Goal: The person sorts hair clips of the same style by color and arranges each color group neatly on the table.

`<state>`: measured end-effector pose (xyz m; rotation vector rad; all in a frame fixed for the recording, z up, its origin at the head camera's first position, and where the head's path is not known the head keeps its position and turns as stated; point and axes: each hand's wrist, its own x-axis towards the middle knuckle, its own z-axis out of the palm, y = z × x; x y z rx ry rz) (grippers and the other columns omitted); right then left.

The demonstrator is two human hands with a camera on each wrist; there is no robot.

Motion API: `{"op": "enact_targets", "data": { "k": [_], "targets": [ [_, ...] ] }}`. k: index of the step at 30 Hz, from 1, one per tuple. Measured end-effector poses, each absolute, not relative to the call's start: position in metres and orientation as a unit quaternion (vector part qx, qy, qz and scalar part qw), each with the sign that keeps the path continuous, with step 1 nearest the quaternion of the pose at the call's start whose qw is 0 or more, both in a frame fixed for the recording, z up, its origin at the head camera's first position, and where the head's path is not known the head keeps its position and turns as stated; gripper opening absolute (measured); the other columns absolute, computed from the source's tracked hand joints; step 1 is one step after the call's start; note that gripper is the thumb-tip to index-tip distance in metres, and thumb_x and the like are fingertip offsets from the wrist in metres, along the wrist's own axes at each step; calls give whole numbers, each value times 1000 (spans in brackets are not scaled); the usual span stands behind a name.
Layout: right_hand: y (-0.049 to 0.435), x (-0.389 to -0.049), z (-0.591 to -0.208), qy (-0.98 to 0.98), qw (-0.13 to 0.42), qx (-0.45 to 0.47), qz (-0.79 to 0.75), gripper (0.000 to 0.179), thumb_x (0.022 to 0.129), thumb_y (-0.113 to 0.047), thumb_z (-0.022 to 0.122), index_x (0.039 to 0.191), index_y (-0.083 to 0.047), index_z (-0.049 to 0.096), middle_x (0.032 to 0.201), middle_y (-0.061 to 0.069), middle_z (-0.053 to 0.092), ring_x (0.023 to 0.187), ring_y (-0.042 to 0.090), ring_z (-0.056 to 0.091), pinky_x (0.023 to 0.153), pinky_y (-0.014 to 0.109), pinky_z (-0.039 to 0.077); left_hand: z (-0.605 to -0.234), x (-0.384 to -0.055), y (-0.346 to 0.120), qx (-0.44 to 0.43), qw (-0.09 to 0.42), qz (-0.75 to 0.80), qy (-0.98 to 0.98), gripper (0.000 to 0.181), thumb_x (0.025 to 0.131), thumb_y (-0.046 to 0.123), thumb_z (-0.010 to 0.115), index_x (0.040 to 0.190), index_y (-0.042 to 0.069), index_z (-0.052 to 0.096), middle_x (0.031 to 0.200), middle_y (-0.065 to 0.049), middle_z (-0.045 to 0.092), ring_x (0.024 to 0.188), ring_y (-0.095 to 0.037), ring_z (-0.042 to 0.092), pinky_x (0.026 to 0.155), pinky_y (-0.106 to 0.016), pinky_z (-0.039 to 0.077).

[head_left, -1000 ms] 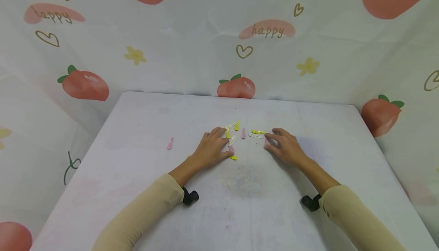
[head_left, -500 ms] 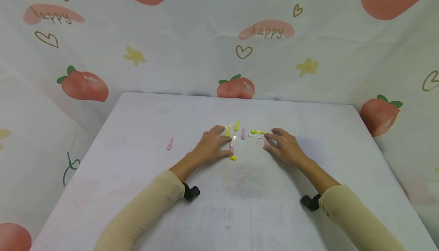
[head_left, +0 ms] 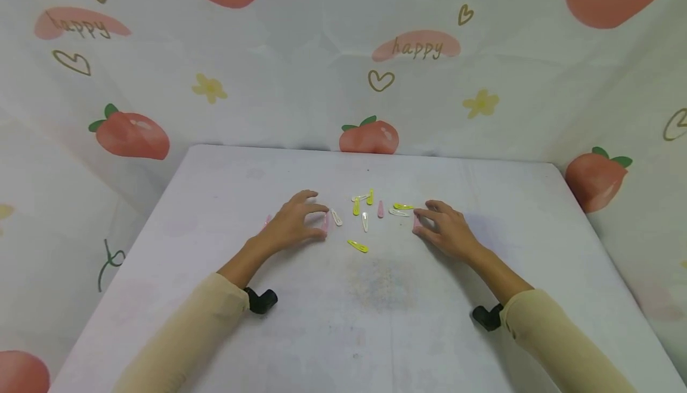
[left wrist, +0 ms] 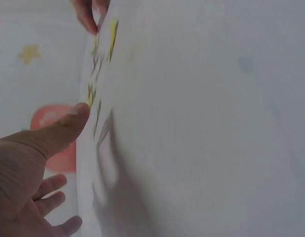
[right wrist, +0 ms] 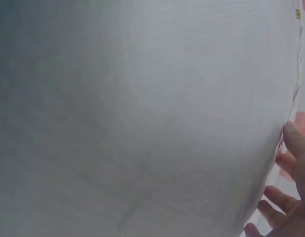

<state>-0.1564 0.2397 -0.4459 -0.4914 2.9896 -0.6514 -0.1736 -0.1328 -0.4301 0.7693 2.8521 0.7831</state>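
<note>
My left hand stands left of the scattered snap hair clips, a pink hair clip pinched lengthwise between thumb and index finger. A white clip lies just right of it. Over on the right, my right hand pinches another pink hair clip between thumb and index finger at the tabletop. Next to its fingertips lie a yellow clip and a white clip. In the left wrist view the left thumb shows, but its clip cannot be made out.
Between the hands lie a pink clip, a white clip and several yellow ones, one nearer the front. Another pink clip is partly hidden behind the left hand. A printed cloth backdrop rises behind the white table.
My left hand has moved left out of the clip group, taking a pink hair clip along. The white and yellow clips it partly covered now show. My right hand stays in place.
</note>
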Motion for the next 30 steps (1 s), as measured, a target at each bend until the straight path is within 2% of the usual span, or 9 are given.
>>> {"op": "enact_targets", "data": {
  "k": [6,12,22,30],
  "targets": [
    [240,-157,-446,964,19,-161,-209,52,92,-31,71,136,-4,60,145,27,46,137,42,38,107,65,28,-426,-169,-186,241,39,265,933,52,76,21,87,124,7,70,147,-24,44,141,-40,32,110,-59,32],
    [242,-158,-446,965,23,-158,-207,53,93,-31,71,137,-4,60,145,27,46,138,41,37,107,66,28,-428,-167,-214,213,57,255,941,54,76,24,87,124,8,70,148,-25,42,144,-44,24,110,-63,28],
    [242,-158,-448,965,26,-157,-209,53,92,-31,71,137,-5,60,145,26,45,138,41,37,107,65,28,-433,-174,-232,183,94,243,948,52,80,25,84,127,7,69,147,-29,42,142,-47,25,109,-66,26],
    [243,-159,-448,965,23,-159,-209,53,92,-31,71,137,-5,60,145,26,46,138,41,37,106,66,28,-430,-174,-231,183,100,241,948,52,80,24,83,127,7,68,147,-29,41,141,-46,28,109,-66,27]
  ]
}}
